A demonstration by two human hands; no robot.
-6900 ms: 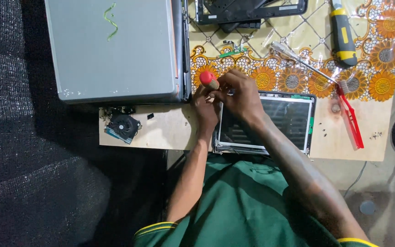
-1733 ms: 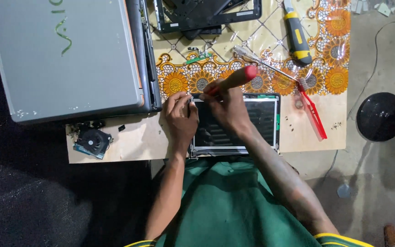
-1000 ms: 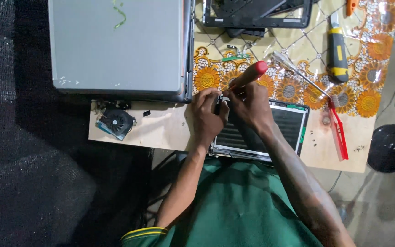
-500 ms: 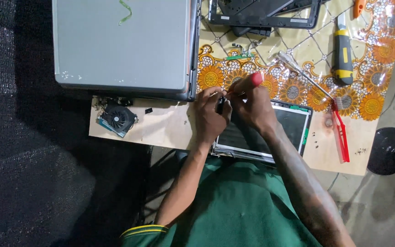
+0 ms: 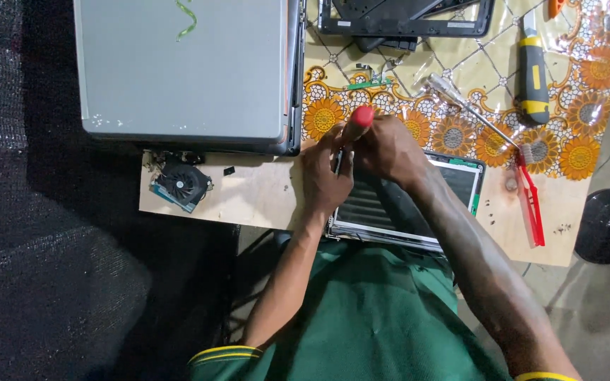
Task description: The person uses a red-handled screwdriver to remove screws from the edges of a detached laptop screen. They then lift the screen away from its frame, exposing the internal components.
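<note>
- A closed silver laptop (image 5: 185, 70) is seen lying on the far left part of the workbench (image 5: 262, 197); every other place here is given from that laptop.
- A bare display panel (image 5: 404, 204) is laid flat just right of and nearer than the laptop's near right corner, at the person's chest.
- A black plastic bezel (image 5: 404, 17) is set to the right of the laptop, at the far edge.
- The right hand (image 5: 386, 148) is closed around a red-handled screwdriver (image 5: 358, 120), its tip pressed toward the panel's upper left corner.
- The left hand (image 5: 326, 176) is pinched at the same corner, touching the shaft (what it pinches cannot be told).
- A small cooling fan (image 5: 181, 185) is left just below the laptop's near edge.
- A slip of the tip is judged the main risk: with both hands crowded on one corner, the driver could skid and scratch the panel, or a freed screw could roll off.
</note>
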